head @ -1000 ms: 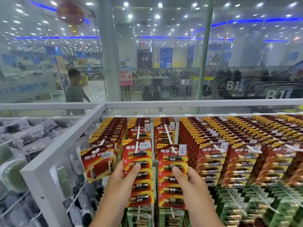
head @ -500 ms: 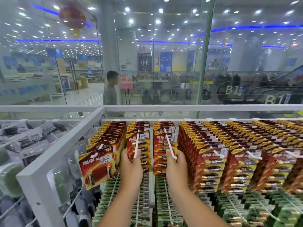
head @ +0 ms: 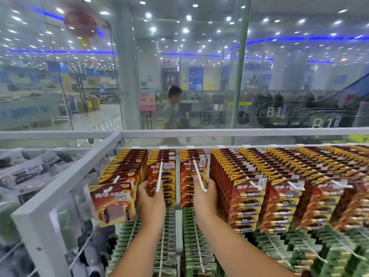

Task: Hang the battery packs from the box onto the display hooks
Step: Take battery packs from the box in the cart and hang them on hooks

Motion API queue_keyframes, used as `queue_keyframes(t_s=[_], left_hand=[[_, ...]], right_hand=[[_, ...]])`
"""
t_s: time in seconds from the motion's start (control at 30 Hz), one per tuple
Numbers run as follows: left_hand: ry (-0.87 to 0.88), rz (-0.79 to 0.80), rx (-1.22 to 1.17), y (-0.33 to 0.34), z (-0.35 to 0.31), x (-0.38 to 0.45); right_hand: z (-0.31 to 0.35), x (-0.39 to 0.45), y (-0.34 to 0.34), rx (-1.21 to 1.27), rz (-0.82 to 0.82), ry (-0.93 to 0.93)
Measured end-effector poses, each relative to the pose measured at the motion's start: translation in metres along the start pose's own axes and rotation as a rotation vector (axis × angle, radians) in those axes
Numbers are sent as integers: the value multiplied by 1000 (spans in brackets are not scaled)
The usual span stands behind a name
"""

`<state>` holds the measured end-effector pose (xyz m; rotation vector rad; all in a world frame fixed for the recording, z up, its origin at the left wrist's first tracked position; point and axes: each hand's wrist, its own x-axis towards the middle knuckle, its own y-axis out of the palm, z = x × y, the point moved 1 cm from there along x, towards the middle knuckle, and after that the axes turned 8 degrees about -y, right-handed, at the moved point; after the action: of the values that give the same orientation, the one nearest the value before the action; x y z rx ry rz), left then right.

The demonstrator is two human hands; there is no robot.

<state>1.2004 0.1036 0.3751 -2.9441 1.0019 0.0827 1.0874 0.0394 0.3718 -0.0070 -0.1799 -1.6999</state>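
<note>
Your left hand point(head: 150, 198) and right hand point(head: 205, 193) have pushed both red battery packs back along their hooks since a second ago. The left pack point(head: 162, 176) now sits just beyond your left fingertips on its white hook point(head: 159, 176); the right pack point(head: 192, 182) rests against your right fingers, behind its hook point(head: 199, 177). Both hands press flat-fingered, gripping nothing. These two look hung, so next comes the box, which isn't in view.

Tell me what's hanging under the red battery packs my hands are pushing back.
Below the red battery packs hang rows of green battery packs on white hooks. Your left hand and right hand cover their nearest top edges.
</note>
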Motion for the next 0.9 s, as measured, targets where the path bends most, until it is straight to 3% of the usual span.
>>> queue_keyframes(t_s=[0.33,0.6,0.9], left_hand=[[-44,135,202,-22,9,-23],[-41,307,158,-51,16,-50],[5,519,111,-61,3,-131]], right_hand=[[-5,-28,-8,-111,23,-23],[15,-86,-42,-65,116,-17],[29,-144,-137,-49,146,-49]])
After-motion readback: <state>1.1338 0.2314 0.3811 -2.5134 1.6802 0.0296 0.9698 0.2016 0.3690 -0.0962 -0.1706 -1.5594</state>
